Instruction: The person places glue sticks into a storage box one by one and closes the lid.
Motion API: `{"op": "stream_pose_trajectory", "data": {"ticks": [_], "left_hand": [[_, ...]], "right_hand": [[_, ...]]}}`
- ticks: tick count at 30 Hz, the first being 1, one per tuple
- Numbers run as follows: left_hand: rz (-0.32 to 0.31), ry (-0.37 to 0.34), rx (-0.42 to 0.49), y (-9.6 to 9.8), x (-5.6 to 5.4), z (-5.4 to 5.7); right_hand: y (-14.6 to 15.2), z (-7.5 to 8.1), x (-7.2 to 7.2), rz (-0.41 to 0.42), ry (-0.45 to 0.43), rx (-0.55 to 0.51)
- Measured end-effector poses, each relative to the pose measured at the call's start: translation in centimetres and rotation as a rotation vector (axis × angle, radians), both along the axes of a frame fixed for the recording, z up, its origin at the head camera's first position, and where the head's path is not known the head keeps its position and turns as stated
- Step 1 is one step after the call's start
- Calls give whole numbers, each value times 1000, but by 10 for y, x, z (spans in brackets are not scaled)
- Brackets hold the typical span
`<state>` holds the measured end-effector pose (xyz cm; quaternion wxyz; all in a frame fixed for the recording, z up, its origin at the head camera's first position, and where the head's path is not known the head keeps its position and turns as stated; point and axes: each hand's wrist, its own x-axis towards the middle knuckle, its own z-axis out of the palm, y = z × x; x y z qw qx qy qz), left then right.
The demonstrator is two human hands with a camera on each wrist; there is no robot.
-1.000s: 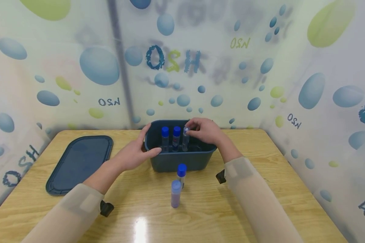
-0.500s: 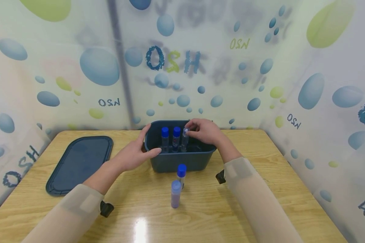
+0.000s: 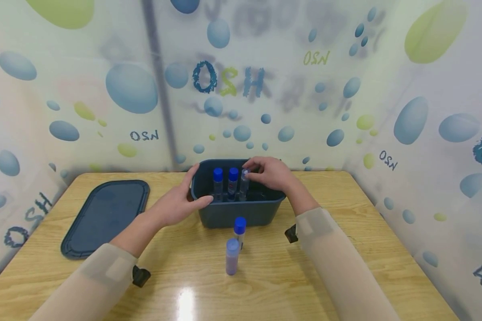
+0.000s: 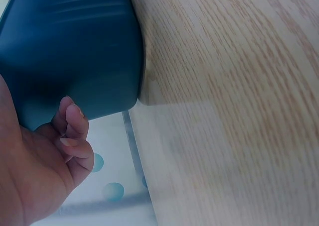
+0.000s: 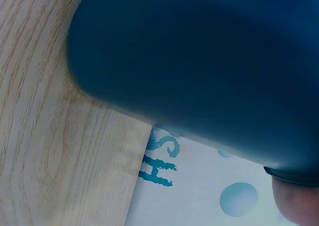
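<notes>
A dark blue plastic bin [image 3: 238, 214] stands near the back of the table. My left hand [image 3: 176, 204] holds its left end, thumb over the front rim; in the left wrist view, other fingers [image 4: 77, 154] curl beside the bin's wall. My right hand [image 3: 270, 173] reaches over the right part of the rim and pinches the pale top of a small clear bottle [image 3: 244, 188], upright inside the bin. To its left stand two slim blue-capped bottles, one clear [image 3: 218, 183] and one with a dark label [image 3: 232, 183]. The bin's wall fills much of the right wrist view [image 5: 189, 61].
In front of the bin stand another blue-capped bottle [image 3: 239, 228] and a purplish bottle with a pale blue cap [image 3: 232, 258]. A dark blue lid [image 3: 106, 218] lies flat at the table's left. Printed curtains [image 3: 265, 111] hang behind and beside the wooden table [image 3: 176, 276].
The clear bottle in my right fingers has shifted very slightly left, nearer the two blue-capped ones. My left hand and the bin stay in place.
</notes>
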<state>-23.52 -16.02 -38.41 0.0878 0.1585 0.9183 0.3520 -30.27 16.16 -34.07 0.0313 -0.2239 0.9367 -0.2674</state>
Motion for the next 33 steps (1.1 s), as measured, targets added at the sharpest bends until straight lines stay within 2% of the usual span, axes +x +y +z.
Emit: {"op": "stream_pose_trajectory", "data": {"ticks": [22,28,33], "left_hand": [[3,2,-6,0,0,0],[3,-4,-7,0,1,1],[4,-1,-6,-1,0,0]], "right_hand": [[0,0,1,-12,-9,-40],[4,-2,1,-12,5,-145],[7,-1,3,-15,82,-257]]}}
